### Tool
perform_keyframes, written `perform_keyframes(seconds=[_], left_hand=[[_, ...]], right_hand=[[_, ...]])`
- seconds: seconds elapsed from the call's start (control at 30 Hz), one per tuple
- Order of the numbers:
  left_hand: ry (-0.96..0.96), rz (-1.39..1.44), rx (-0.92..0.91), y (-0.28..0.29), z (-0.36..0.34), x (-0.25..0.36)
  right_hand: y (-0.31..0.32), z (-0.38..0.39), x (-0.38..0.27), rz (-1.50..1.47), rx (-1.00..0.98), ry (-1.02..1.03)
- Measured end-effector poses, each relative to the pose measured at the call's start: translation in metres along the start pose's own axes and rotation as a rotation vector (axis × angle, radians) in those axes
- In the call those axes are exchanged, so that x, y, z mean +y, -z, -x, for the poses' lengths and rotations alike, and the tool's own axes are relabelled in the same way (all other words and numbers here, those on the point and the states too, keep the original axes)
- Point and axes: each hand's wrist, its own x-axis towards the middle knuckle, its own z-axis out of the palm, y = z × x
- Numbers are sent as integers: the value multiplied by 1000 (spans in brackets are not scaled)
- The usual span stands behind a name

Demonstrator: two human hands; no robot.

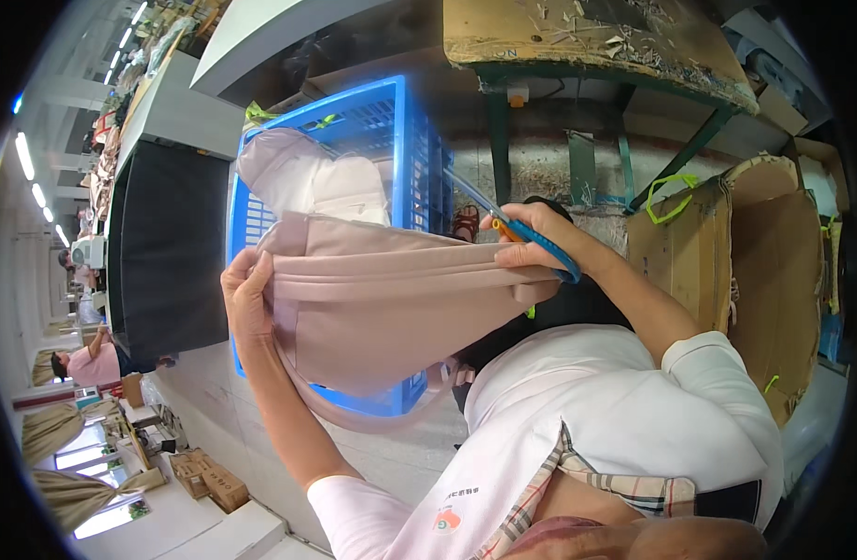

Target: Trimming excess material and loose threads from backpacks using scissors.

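A dusty-pink fabric bag point(372, 322) is stretched between my two hands, with a strap hanging in a loop below it. My left hand point(249, 291) is closed on the bag's left edge, thumb on top. Closed round blue-handled scissors point(477, 194), my right hand point(545, 231) also pinches the bag's right end. The scissor blades point up and to the left, away from the fabric; an orange part shows by the fingers. Behind the bag is a blue plastic crate point(399, 126), holding more pink and white fabric pieces point(340, 191). The bag hides part of the crate.
A worn wooden table point(550, 42) with scraps stands at the far side on green legs. Open cardboard boxes point(680, 247) sit at my right. A black panel point(172, 247) stands left of the crate. Another person point(97, 364) is at work far left.
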Motion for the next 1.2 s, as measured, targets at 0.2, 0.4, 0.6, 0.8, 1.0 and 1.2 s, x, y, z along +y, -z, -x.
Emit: perform_keyframes(seconds=[0.2,0.4,0.6,0.8,1.0,1.2], left_hand=[[-122,-21,174,11,-8,-25],[-197,50,289,12,-15,-48],[-199,93,271,22,-13,-64],[-262,149,269,33,-2,-75],[-254,245,328,31,9,-80],[-281,229,235,22,11,-77]], right_hand=[[3,16,6,416,165,37],[-13,22,11,747,487,546],[-39,41,48,700,-34,486],[-19,67,70,428,193,352],[12,63,43,467,453,259],[13,20,-8,697,232,371]])
